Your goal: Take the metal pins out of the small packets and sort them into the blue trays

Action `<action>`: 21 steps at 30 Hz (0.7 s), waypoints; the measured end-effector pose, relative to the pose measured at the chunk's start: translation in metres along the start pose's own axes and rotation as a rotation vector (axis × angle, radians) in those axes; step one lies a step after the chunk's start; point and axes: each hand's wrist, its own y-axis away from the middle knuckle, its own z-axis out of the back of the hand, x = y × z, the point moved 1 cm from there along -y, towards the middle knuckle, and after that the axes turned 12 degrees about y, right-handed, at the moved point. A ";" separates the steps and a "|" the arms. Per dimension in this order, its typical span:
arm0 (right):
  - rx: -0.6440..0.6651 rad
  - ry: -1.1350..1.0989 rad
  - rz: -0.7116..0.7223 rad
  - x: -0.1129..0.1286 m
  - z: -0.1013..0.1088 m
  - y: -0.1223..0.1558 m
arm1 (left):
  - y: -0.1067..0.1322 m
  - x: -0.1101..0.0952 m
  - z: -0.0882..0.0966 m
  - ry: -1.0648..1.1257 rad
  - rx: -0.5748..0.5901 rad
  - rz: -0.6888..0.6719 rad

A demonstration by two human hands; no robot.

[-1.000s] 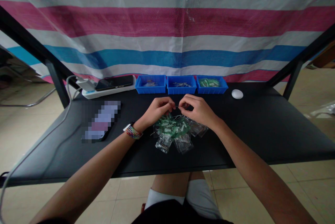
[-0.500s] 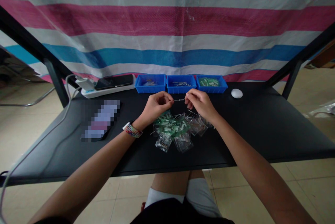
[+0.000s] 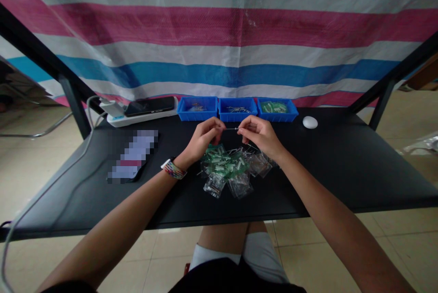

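A thin silvery metal pin (image 3: 231, 128), with a thicker part near its right end, spans the gap between my two hands above the table. My left hand (image 3: 205, 134), with a woven bracelet at the wrist, is closed at the pin's left end. At the right end, thumb and fingertips of my right hand (image 3: 258, 133) pinch the thicker part. Below both hands lies a pile of small clear and green-tinted plastic bags (image 3: 224, 167) with small metal parts inside. Several loose pins (image 3: 252, 146) stick out at the pile's upper edge.
Behind my hands stand a left blue bin (image 3: 197, 115), a middle blue bin (image 3: 237, 115) and a right blue bin (image 3: 277, 115), each holding small parts. A white power strip (image 3: 126, 121) carries a black phone (image 3: 150, 106). A blurred-out phone (image 3: 133, 156) lies left, a white egg-shaped object (image 3: 310, 122) right.
My right hand has moved slightly left and now pinches the pin's right end. The pin and my left hand have shifted a little left and up.
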 end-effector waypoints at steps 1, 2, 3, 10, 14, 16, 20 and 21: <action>-0.009 0.004 0.012 0.000 -0.001 0.000 | 0.000 0.000 0.001 -0.020 0.009 0.004; -0.016 0.007 0.021 0.000 -0.001 0.001 | 0.000 0.001 0.001 -0.041 0.017 0.012; -0.019 0.010 0.029 0.000 -0.002 0.001 | 0.000 0.001 0.001 -0.057 0.024 0.022; -0.016 0.042 0.044 -0.001 -0.007 0.003 | -0.001 0.003 -0.002 -0.073 0.018 0.054; -0.015 -0.003 -0.021 -0.004 -0.006 0.002 | -0.001 0.002 -0.004 -0.021 -0.008 0.020; -0.003 -0.038 -0.065 -0.004 -0.005 0.001 | 0.000 0.001 -0.005 -0.021 -0.013 0.008; 0.012 -0.100 -0.145 -0.002 -0.004 0.001 | 0.001 0.001 -0.005 -0.053 -0.018 -0.017; 0.017 -0.114 -0.158 -0.002 -0.004 0.002 | 0.001 0.001 -0.005 -0.058 -0.017 -0.021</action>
